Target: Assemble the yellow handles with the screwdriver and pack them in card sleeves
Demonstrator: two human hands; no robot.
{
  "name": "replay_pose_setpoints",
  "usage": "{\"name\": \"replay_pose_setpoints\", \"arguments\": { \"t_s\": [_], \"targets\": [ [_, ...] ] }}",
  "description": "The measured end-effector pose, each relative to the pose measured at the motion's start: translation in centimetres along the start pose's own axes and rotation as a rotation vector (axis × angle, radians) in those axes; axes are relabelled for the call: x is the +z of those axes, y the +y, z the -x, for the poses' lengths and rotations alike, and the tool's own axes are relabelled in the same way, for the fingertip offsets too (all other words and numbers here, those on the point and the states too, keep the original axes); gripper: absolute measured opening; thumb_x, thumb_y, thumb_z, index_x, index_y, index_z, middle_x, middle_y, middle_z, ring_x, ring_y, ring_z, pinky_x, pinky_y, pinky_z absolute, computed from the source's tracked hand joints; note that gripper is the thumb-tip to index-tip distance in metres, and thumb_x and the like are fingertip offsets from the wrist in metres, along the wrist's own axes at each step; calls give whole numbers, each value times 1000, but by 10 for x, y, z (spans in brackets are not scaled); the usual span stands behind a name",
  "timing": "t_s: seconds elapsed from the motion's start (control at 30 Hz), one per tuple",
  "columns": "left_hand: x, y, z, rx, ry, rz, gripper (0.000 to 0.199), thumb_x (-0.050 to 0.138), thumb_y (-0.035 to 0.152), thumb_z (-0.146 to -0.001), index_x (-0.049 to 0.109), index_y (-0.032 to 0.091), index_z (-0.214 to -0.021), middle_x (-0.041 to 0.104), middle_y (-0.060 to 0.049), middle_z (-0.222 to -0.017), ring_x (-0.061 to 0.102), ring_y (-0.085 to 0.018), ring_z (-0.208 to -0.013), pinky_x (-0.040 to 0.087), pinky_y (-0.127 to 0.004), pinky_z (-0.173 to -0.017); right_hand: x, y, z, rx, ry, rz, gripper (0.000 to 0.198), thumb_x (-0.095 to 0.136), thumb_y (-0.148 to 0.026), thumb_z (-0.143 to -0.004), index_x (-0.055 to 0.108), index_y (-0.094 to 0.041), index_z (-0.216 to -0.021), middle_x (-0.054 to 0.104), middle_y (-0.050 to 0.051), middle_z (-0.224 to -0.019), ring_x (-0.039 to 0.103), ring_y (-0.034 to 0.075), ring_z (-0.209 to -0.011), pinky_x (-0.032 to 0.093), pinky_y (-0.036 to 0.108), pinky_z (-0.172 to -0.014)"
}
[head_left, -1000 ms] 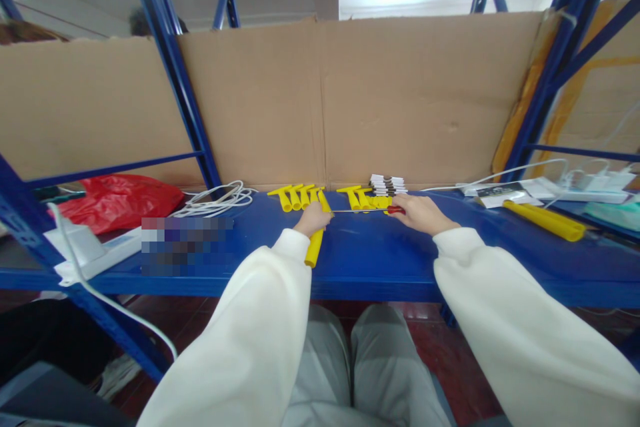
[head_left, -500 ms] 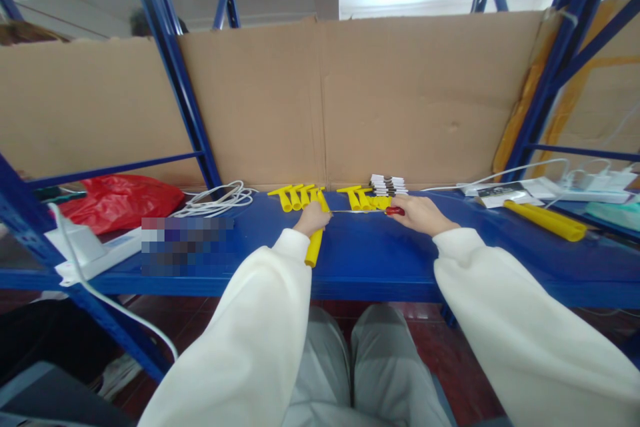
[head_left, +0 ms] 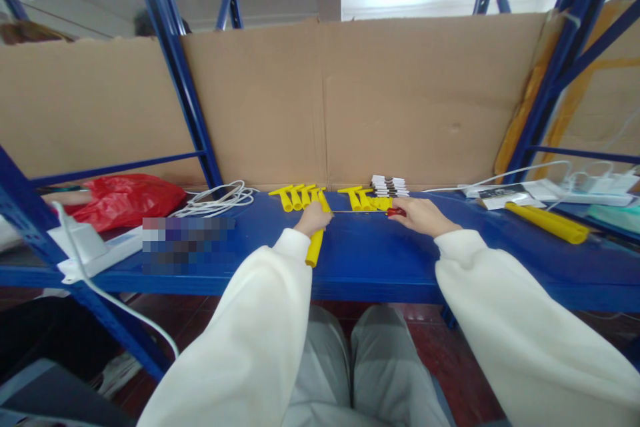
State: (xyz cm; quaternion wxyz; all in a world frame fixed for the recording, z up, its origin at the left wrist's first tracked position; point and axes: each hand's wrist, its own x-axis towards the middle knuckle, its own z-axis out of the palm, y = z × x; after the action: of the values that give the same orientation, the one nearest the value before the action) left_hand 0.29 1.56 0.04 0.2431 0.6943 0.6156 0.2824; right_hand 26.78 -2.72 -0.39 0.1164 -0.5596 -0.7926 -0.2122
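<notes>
1. Beyond both hands I see the cardboard (head_left: 255, 100) standing upright, the biggest thing in my view.
2. Under the hands runs the blue shelf (head_left: 370, 247).
3. Well off to the left of the left hand I make out a red bag (head_left: 133, 200), with a coil of white cord (head_left: 220, 199) between the two.
4. Well to the right of the right hand I have two loose yellow pipes (head_left: 547, 222) side by side.
5. My left hand (head_left: 313, 217) is wrapped around a yellow tube (head_left: 314, 250), whose near end sticks out toward me below the fingers.
6. My right hand (head_left: 423, 215) grips a red handle.
7. Just beyond and left of the left hand I count several T-shaped pieces (head_left: 286, 200) in a row; more sit between the hands, slightly beyond.
8. Just beyond the right hand lies a white-and-black stack (head_left: 389, 185).
9. That red handle belongs to a screwdriver (head_left: 397, 212); its thin shaft reaches left to the tube, but I cannot tell what its tip meets.
</notes>
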Motion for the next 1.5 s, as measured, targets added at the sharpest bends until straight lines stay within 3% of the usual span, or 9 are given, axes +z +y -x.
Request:
{"name": "replay_pose_setpoints", "arguments": {
  "t_s": [0.3,0.43,0.63,0.77,0.9,1.07,1.23,1.4,1.5],
  "targets": [
    [-2,2,4,-15,9,-49,12,56,11,-85,65,5,-79,60,-7,-63,63,-18,-63,49,-25,-62,-6,-8,0,61,-87,-21,22,57,-35,-93,67,-20,-106,77,10,-97,71,24,-85,47,30,-70],
    [-2,3,4,-3,-3,-34,13,56,11,-85,65,5,-78,60,-8,-64,62,-18,-61,49,-25,-61,-4,-5,0,33,-56,-8,17,54,-27,-94,67,-21,-104,76,10,-100,70,23,-87,46,28,-70],
    [-1,1,3,-11,6,-15,12,58,11,-84,66,4,-81,63,-9,-66,64,-19,-63,50,-27,-62,1,1,1,-10,-13,-26,29,48,-37,-98,71,-24,-109,76,7,-111,70,23,-97,49,30,-76],
    [-1,2,3,-20,13,-20,11,59,10,-84,67,3,-82,62,-8,-64,64,-19,-64,49,-27,-62,0,-2,0,42,-22,7,28,54,-40,-95,68,-23,-112,77,9,-104,71,24,-89,48,29,-72],
    [-1,3,4,-20,14,-14,11,58,9,-85,67,3,-82,58,-6,-61,64,-19,-64,48,-26,-60,-1,-3,0,60,-9,31,21,55,-33,-95,67,-20,-107,77,10,-102,71,24,-86,45,29,-69],
    [-2,4,6,-25,5,-3,11,59,10,-85,66,3,-83,58,-5,-62,64,-18,-63,49,-27,-62,2,-1,2,9,69,13,29,50,-40,-98,73,-22,-103,76,10,-106,69,23,-95,46,28,-72],
    [-2,4,6,-31,17,7,10,60,11,-84,66,3,-82,59,-7,-62,64,-19,-62,49,-28,-61,2,-4,1,89,0,16,30,53,-43,-96,70,-22,-109,77,10,-106,71,25,-91,46,30,-71],
    [-1,3,5,-27,15,11,11,58,10,-85,66,3,-83,58,-6,-62,62,-18,-60,48,-27,-60,1,-4,-1,113,-14,34,22,58,-33,-93,64,-20,-110,77,11,-99,70,25,-84,44,29,-68],
    [-1,3,5,-23,12,15,11,57,9,-86,66,2,-84,58,-6,-62,60,-16,-58,48,-26,-58,0,-3,0,75,32,26,18,55,-31,-94,67,-20,-103,76,12,-102,70,24,-91,45,28,-70]
  ]
}}
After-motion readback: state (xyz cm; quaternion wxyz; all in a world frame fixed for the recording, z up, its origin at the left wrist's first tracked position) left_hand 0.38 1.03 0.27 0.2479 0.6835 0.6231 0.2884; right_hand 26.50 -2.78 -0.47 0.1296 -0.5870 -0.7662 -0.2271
